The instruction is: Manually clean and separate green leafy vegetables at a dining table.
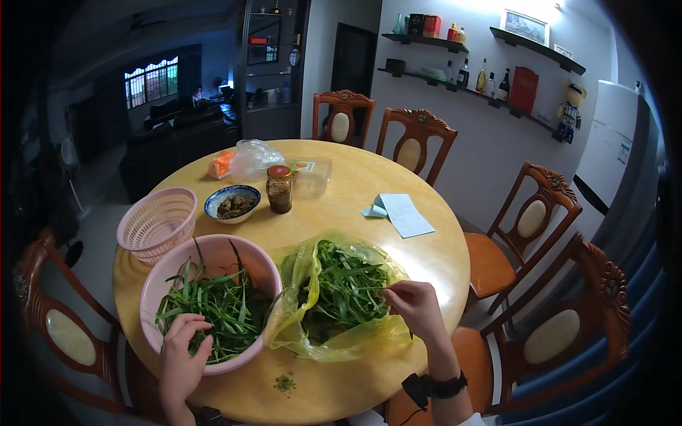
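Note:
My left hand [184, 346] hovers at the near rim of a pink plastic basin [213, 244], its thumb and fingers apart with nothing visible between them. Long-leaved greens [224, 309], which look like water spinach, fill much of that basin. To its right, a translucent yellow plastic bag [341, 346] lies spread around more leafy greens [351, 282]. At the bag's right side my right hand [415, 306] pinches a thin green stem [375, 288] between thumb and fingertips. A black strap with a small device circles the right wrist.
A pink slotted basket [157, 221] stands behind the basin. Farther back are a bowl of dark food [233, 205], a lidded glass jar [279, 189], a clear plastic container [314, 178] and a plastic bag [256, 157]. Green scraps [285, 383] lie near the front edge; blue paper [407, 215] rests at right.

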The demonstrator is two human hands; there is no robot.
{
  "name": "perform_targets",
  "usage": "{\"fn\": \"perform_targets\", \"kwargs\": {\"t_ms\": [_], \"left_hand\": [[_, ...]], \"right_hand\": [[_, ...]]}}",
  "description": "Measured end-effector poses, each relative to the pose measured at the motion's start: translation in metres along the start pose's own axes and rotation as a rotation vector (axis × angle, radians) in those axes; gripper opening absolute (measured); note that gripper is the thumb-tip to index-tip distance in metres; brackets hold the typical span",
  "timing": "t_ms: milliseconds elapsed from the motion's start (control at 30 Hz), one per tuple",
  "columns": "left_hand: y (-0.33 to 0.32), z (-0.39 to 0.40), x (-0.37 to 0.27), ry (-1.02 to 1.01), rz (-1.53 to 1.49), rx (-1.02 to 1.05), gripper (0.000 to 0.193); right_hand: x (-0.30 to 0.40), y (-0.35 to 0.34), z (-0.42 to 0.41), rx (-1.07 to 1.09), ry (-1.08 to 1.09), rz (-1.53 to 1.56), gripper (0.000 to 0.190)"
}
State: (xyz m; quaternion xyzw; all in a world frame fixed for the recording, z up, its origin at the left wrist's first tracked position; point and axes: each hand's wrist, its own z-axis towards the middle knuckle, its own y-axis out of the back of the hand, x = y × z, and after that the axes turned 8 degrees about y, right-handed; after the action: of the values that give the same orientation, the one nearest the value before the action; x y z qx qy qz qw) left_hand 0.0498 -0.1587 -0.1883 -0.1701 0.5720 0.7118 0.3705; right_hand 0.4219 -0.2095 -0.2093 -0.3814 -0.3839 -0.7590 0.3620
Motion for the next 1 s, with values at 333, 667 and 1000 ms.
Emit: {"fn": "perform_targets", "kwargs": {"t_ms": [333,667,1000], "left_hand": [[-0.011,-0.014,-0.029,-0.101,-0.019,-0.111,0.025],[-0.048,-0.018,-0.074,-0.28,-0.231,0.083,0.026],[-0.051,-0.023,-0.075,-0.289,-0.193,0.179,0.02]], "right_hand": [[0.024,0.02,-0.003,-0.143,0.01,0.323,0.015],[-0.003,0.01,-0.005,-0.231,-0.045,0.264,0.03],[0.013,-0.064,-0.016,0.042,0.41,-0.436,0.041]]}}
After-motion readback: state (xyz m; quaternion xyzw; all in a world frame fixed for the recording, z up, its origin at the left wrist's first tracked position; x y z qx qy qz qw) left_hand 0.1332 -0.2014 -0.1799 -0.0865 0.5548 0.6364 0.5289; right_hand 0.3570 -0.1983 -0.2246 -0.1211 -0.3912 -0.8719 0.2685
